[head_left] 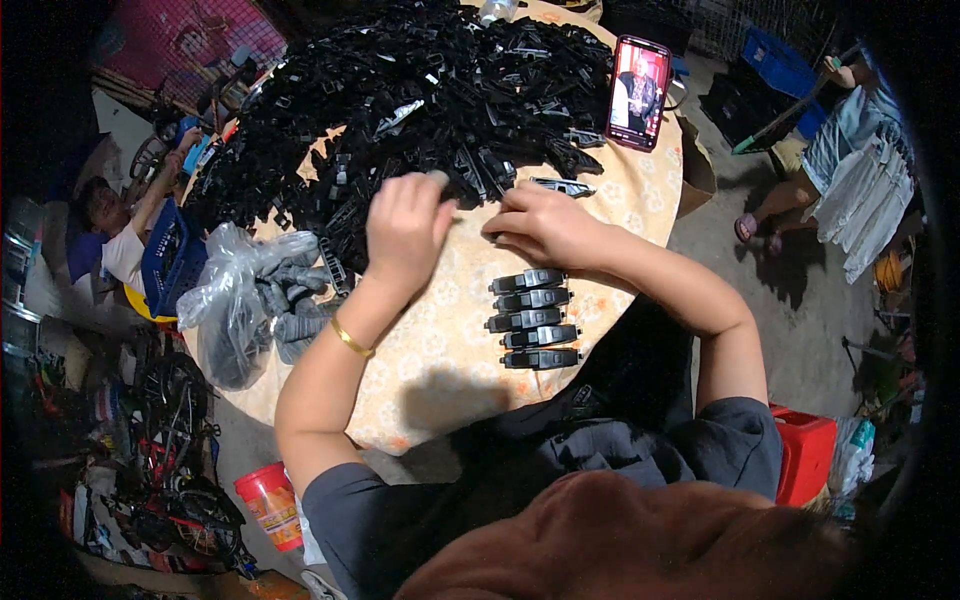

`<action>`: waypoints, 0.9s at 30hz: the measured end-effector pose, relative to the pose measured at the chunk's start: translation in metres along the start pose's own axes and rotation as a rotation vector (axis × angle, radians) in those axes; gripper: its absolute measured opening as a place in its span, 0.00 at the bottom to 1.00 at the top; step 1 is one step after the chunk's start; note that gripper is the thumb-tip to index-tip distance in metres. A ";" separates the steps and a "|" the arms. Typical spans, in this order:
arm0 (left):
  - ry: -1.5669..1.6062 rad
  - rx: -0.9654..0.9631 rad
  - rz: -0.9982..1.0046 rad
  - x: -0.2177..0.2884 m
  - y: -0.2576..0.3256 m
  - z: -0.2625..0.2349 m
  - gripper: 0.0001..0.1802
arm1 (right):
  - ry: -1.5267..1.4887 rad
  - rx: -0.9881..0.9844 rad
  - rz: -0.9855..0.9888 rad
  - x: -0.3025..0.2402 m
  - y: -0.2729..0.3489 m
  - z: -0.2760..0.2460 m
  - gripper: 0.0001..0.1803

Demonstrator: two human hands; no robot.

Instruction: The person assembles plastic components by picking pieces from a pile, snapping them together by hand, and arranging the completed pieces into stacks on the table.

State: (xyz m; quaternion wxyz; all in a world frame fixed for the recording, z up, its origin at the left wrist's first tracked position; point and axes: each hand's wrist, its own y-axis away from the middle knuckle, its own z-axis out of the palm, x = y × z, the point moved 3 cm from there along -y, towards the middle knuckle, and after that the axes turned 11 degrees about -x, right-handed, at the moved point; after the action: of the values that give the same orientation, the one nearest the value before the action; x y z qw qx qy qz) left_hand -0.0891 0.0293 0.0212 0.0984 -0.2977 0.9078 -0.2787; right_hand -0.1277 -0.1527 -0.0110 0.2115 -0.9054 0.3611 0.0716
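Note:
My left hand, smeared by motion, is at the near edge of a big heap of small black plastic parts; what its fingers do is unclear. My right hand rests to its right over the tablecloth with curled fingers, and whatever they may hold is hidden. Just beyond the right knuckles lies a black and silvery part. On my side of the right hand, several black clip-like pieces lie in a neat column, one below another.
A patterned cloth covers the round table. A clear plastic bag with dark contents and grey gloves sit at the left. A phone stands at the far right. People are on both sides. A red bucket stands below left.

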 end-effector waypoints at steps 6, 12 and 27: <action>0.698 -0.171 -0.192 0.036 0.009 0.009 0.19 | -0.241 0.039 0.325 0.020 0.032 -0.009 0.13; 1.602 -0.248 -0.520 0.018 0.023 0.045 0.18 | -0.224 0.063 0.381 0.025 0.032 -0.009 0.13; 0.542 -0.349 -0.175 0.034 0.021 0.019 0.10 | -0.082 0.071 0.266 0.006 0.039 -0.016 0.12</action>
State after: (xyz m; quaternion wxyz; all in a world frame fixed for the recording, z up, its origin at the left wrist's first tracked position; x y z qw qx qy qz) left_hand -0.1200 0.0149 -0.0066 -0.2232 -0.3020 0.9059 -0.1955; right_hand -0.1504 -0.1888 -0.0113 0.2468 -0.8379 0.4711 0.1231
